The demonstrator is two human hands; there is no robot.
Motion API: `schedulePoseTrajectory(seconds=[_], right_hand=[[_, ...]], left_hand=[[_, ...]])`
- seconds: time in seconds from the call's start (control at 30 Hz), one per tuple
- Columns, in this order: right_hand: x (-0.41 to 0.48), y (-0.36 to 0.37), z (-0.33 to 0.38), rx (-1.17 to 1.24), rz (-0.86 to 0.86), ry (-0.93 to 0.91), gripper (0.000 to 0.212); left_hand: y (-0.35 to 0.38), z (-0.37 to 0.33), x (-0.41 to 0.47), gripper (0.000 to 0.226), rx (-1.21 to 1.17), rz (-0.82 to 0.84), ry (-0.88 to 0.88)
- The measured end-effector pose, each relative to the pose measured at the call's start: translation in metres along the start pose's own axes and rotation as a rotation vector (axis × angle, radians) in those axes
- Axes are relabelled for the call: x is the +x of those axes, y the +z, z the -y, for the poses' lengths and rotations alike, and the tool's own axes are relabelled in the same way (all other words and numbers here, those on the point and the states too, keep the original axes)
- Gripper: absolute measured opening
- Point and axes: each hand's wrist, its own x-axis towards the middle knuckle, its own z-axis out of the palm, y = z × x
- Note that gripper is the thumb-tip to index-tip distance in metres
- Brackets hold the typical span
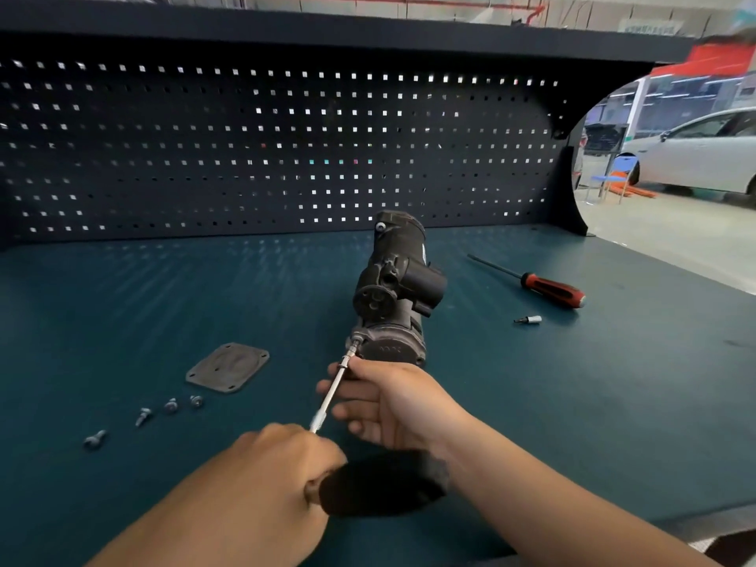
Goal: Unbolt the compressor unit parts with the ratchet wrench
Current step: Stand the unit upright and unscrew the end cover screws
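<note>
The dark compressor unit [394,288] lies on the green bench top, its near end facing me. The ratchet wrench's silver extension bar [334,386] runs from a bolt at the unit's near left corner back to my left hand [282,464]. That hand grips the wrench's black handle [380,484], which points right. My right hand [380,399] holds the bar near its socket end, thumb and fingers curled round it. A removed grey cover plate [228,367] lies left of the unit. Several loose bolts [143,415] lie in a row near it.
A red-and-black screwdriver [544,286] and a small socket bit [528,320] lie on the bench to the right of the unit. A dark pegboard [266,149] backs the bench. The bench's right edge [675,255] drops to a workshop floor with a white car [695,153] beyond.
</note>
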Motion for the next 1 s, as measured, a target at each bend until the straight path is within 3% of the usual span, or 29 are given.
schedulePoseTrajectory(seconds=[0.07,0.13,0.2,0.23,0.3,0.37,0.4,0.47,0.53,0.6,0.7,1.0], right_hand=[[0.000,0.000,-0.001,0.001,-0.001,-0.015,0.019],[-0.001,-0.001,-0.003,-0.080,0.005,-0.030,0.019],[-0.002,-0.006,-0.005,-0.372,-0.048,-0.141,0.016],[-0.001,-0.012,-0.007,-0.584,-0.129,-0.290,0.015],[0.000,-0.025,-0.004,-0.950,-0.427,-0.783,0.012],[-0.002,-0.034,0.009,-1.146,-0.667,-1.194,0.021],[0.000,-0.037,0.017,-1.201,-0.705,-1.281,0.031],[0.011,-0.043,0.038,-1.241,-0.619,-1.213,0.051],[0.026,-0.044,0.054,-1.220,-0.436,-0.997,0.064],[0.041,-0.044,0.057,-1.188,-0.352,-0.917,0.063],[0.054,-0.042,0.052,-1.118,-0.413,-0.984,0.058],[0.067,-0.022,0.040,-1.097,-0.548,-1.030,0.056]], left_hand=[[-0.001,0.006,-0.008,0.048,-0.120,-0.082,0.044],[0.001,0.011,-0.013,0.058,-0.509,-0.121,-0.069],[0.007,0.013,-0.012,0.070,-0.832,-0.118,-0.115],[0.008,0.012,-0.012,0.068,-0.991,-0.142,-0.139],[0.009,0.009,-0.013,0.055,-1.359,-0.205,-0.232],[0.008,0.010,-0.017,0.038,-1.717,-0.125,-0.257],[0.007,0.011,-0.020,0.035,-1.866,-0.041,-0.205],[-0.002,0.011,-0.025,0.067,-2.121,0.117,-0.114],[-0.007,0.016,-0.025,0.096,-2.302,0.164,-0.098],[-0.010,0.015,-0.021,0.087,-2.287,0.161,-0.145],[-0.015,0.017,-0.011,0.038,-2.032,0.094,-0.218],[-0.028,0.043,0.001,0.036,-1.573,-0.022,-0.265]])
